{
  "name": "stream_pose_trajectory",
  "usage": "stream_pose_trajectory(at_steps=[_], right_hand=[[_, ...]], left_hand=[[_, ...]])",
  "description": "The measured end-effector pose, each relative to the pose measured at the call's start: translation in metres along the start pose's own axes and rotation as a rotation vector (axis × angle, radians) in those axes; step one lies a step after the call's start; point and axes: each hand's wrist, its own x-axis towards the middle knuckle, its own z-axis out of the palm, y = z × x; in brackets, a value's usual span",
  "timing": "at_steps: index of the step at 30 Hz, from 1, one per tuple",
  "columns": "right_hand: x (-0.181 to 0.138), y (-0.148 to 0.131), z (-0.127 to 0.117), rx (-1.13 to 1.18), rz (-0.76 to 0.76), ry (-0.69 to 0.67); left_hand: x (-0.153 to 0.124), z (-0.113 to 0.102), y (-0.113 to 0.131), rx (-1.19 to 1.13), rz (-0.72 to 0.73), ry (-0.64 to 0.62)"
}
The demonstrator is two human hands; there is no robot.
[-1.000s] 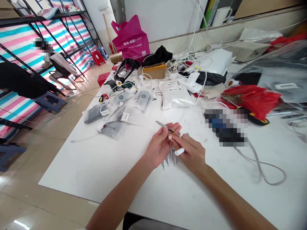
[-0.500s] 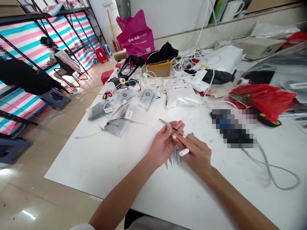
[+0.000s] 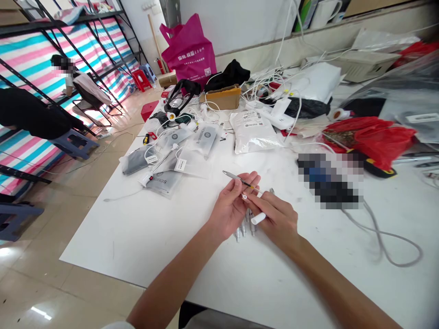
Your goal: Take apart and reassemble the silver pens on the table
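Beside the pouches point(image 3: 204, 139), left hand point(image 3: 228, 210) meets right hand point(image 3: 277, 221).
Left fingers point(image 3: 242, 192) pinch a metal pen point(image 3: 240, 182); right fingers point(image 3: 265, 201) grip a white tube point(image 3: 258, 218).

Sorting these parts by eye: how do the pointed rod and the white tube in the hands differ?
The pointed rod is grey and tapered; the white tube is plain, blunt-ended. The rod juts past the left hand; the tube below the right hand. Both are slim.

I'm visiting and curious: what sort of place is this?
Probably a small electronics workshop: a white worktable holds tangled white cables, printed product pouches and a small screwdriver.
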Motion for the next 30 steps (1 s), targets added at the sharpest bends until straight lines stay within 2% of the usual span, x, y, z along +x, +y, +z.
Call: stream_pose_trajectory(at_steps=[4, 7, 10, 14, 16, 18, 24, 30], right_hand=[[0.004, -0.005, -0.002, 0.009, 0.009, -0.017], [0.013, -0.013, -0.005, 0.029, 0.13, 0.013], [0.021, -0.019, -0.007, 0.092, 0.401, 0.067], [0.025, -0.014, -0.008, 0.291, 0.817, 0.178], [0.024, -0.008, -0.007, 0.368, 0.946, 0.19], [0.023, -0.005, -0.005, 0.408, 0.994, 0.162], [0.024, -0.007, -0.007, 0.435, 0.982, 0.096], [0.031, -0.006, -0.012, 0.777, 0.995, 0.089]], left_hand=[[0.003, -0.004, 0.001, -0.01, 0.018, 0.013], [0.007, -0.012, 0.003, -0.037, 0.034, 0.068], [0.011, -0.018, 0.005, -0.035, 0.058, 0.128], [0.01, -0.018, 0.007, 0.187, 0.036, 0.07], [0.008, -0.014, 0.005, 0.289, 0.027, 0.051], [0.007, -0.012, 0.002, 0.338, 0.028, 0.045], [0.009, -0.014, -0.001, 0.405, 0.046, 0.033], [0.011, -0.018, 0.003, 0.342, 0.062, 0.054]])
